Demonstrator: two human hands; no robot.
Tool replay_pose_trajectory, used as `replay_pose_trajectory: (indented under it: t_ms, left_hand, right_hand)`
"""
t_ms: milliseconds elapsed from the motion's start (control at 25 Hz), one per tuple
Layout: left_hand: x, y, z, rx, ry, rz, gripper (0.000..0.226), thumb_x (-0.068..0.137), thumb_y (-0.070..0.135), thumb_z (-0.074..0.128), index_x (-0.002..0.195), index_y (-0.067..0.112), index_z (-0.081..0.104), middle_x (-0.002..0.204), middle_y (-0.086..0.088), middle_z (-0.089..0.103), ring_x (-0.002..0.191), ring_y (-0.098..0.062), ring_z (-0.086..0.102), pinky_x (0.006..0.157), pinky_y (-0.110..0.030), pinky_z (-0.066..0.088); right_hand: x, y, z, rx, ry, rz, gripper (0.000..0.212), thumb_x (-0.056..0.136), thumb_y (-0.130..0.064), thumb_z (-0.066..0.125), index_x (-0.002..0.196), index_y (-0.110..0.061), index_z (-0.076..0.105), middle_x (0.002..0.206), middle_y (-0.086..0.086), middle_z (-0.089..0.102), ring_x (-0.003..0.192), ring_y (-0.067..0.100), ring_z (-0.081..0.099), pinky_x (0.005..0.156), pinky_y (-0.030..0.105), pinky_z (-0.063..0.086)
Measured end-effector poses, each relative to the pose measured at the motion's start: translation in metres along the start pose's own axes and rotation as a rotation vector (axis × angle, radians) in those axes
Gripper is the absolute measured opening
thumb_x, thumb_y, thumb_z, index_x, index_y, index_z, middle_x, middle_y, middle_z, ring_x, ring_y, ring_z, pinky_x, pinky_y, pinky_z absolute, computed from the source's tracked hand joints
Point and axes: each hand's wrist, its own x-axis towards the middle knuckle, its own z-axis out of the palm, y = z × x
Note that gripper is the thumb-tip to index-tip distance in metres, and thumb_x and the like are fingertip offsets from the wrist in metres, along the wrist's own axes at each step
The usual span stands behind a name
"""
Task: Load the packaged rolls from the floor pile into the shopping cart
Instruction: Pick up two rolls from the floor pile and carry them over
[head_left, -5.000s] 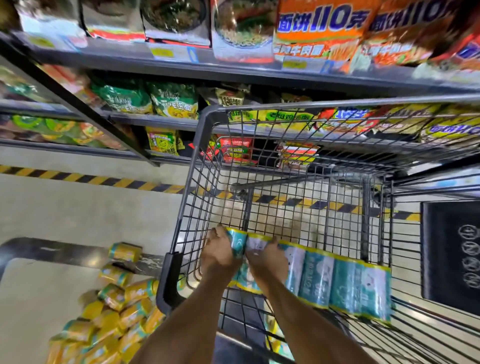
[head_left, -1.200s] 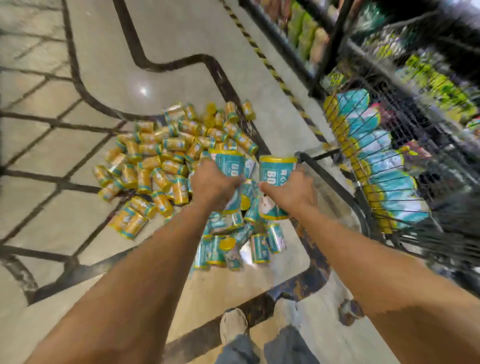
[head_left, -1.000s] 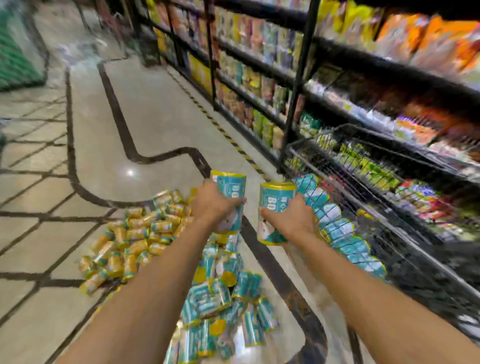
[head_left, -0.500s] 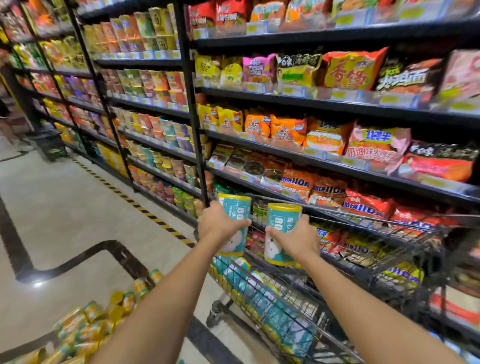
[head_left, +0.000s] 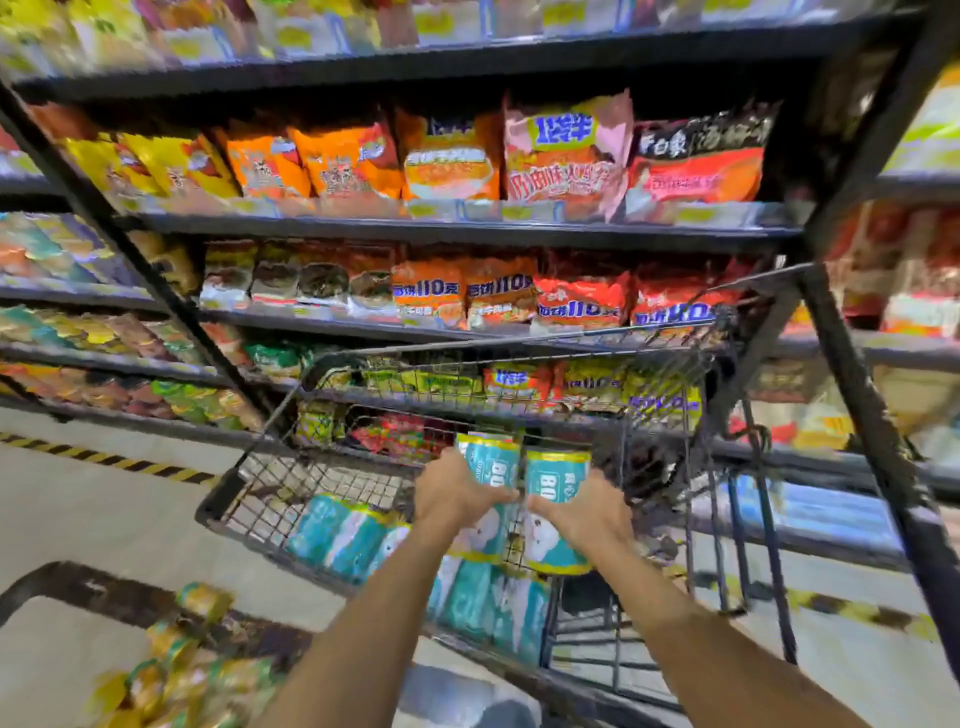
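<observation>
Store shelves (head_left: 467, 231) packed with snack bags fill the background. Wire shopping cart (head_left: 221, 496) stands in front of them, with a row of teal packaged rolls (head_left: 337, 535) lying along its near side. Blurred floor pile (head_left: 182, 670) sits lower left, outside the cart. Left hand (head_left: 452, 493) grips one upright roll (head_left: 491, 467) and right hand (head_left: 587, 514) grips another roll (head_left: 556, 480); the two are side by side above the cart basket.
</observation>
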Motion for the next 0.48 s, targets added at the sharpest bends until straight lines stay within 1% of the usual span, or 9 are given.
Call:
replay_pose_trajectory:
  t_ms: [40, 80, 120, 160, 200, 280, 320, 400, 480]
  left_hand:
    - [0.011, 0.001, 0.015, 0.023, -0.068, -0.001, 0.087, 0.063, 0.065, 0.075, 0.114, -0.001, 0.053, 0.106, -0.012, 0.065, 0.087, -0.024, 0.065, 0.069, -0.038, 0.053]
    - [0.024, 0.000, 0.030, 0.042, -0.124, 0.004, 0.082, 0.063, 0.065, 0.075, 0.107, -0.001, 0.055, 0.098, -0.010, 0.066, 0.079, -0.023, 0.065, 0.064, -0.037, 0.053]
    - [0.037, -0.002, 0.042, 0.068, -0.155, 0.014, 0.076, 0.064, 0.065, 0.074, 0.098, 0.001, 0.056, 0.092, -0.008, 0.065, 0.077, -0.023, 0.064, 0.066, -0.037, 0.053]
    - [0.048, -0.004, 0.054, 0.111, -0.186, 0.020, 0.070, 0.066, 0.065, 0.073, 0.095, 0.004, 0.056, 0.091, -0.006, 0.064, 0.083, -0.024, 0.064, 0.072, -0.037, 0.053]
    - [0.058, -0.009, 0.064, 0.176, -0.216, 0.027, 0.070, 0.068, 0.065, 0.071, 0.102, 0.005, 0.055, 0.101, -0.005, 0.064, 0.095, -0.025, 0.063, 0.081, -0.036, 0.050]
    - [0.077, -0.022, 0.086, 0.275, -0.257, 0.026, 0.087, 0.070, 0.067, 0.067, 0.125, 0.003, 0.048, 0.127, -0.008, 0.055, 0.117, -0.027, 0.053, 0.095, -0.035, 0.042]
    - [0.084, -0.029, 0.095, 0.293, -0.283, 0.008, 0.091, 0.069, 0.067, 0.067, 0.128, 0.001, 0.047, 0.134, -0.010, 0.050, 0.123, -0.027, 0.048, 0.099, -0.034, 0.039]
    - [0.097, -0.047, 0.114, 0.274, -0.358, -0.035, 0.087, 0.069, 0.064, 0.070, 0.128, 0.003, 0.049, 0.137, -0.012, 0.047, 0.126, -0.026, 0.046, 0.100, -0.033, 0.040]
    - [0.104, -0.061, 0.128, 0.266, -0.425, -0.056, 0.073, 0.067, 0.061, 0.073, 0.119, 0.012, 0.056, 0.127, -0.008, 0.058, 0.114, -0.023, 0.057, 0.092, -0.031, 0.050]
  right_hand:
    - [0.007, 0.009, 0.010, -0.010, -0.017, 0.044, 0.088, 0.065, -0.069, 0.070, 0.122, -0.005, 0.048, 0.122, 0.012, 0.058, 0.112, 0.030, 0.058, 0.080, 0.033, 0.048]
    - [0.015, 0.018, 0.022, -0.009, -0.030, 0.087, 0.089, 0.064, -0.071, 0.069, 0.121, -0.005, 0.049, 0.121, 0.012, 0.059, 0.111, 0.030, 0.059, 0.080, 0.033, 0.049]
    - [0.021, 0.027, 0.032, -0.013, -0.049, 0.128, 0.089, 0.064, -0.072, 0.069, 0.119, -0.005, 0.050, 0.120, 0.012, 0.060, 0.110, 0.029, 0.060, 0.081, 0.033, 0.050]
    - [0.028, 0.036, 0.044, -0.021, -0.079, 0.175, 0.086, 0.064, -0.070, 0.070, 0.117, -0.005, 0.052, 0.119, 0.012, 0.062, 0.109, 0.027, 0.060, 0.083, 0.033, 0.051]
    - [0.034, 0.044, 0.056, -0.029, -0.108, 0.215, 0.081, 0.065, -0.067, 0.072, 0.117, -0.007, 0.055, 0.118, 0.011, 0.063, 0.110, 0.026, 0.061, 0.085, 0.033, 0.050]
    - [0.043, 0.057, 0.076, -0.048, -0.170, 0.308, 0.070, 0.073, -0.057, 0.072, 0.120, -0.008, 0.056, 0.123, 0.011, 0.061, 0.115, 0.026, 0.058, 0.088, 0.031, 0.047]
    - [0.048, 0.062, 0.085, -0.063, -0.194, 0.350, 0.067, 0.077, -0.054, 0.071, 0.122, -0.007, 0.055, 0.126, 0.011, 0.060, 0.118, 0.027, 0.057, 0.090, 0.031, 0.046]
    - [0.057, 0.068, 0.104, -0.050, -0.223, 0.409, 0.065, 0.078, -0.052, 0.070, 0.121, -0.005, 0.055, 0.125, 0.012, 0.060, 0.116, 0.028, 0.057, 0.088, 0.030, 0.047]
    - [0.062, 0.071, 0.121, 0.000, -0.221, 0.476, 0.071, 0.070, -0.058, 0.074, 0.118, -0.007, 0.058, 0.119, 0.010, 0.063, 0.110, 0.027, 0.061, 0.082, 0.030, 0.050]
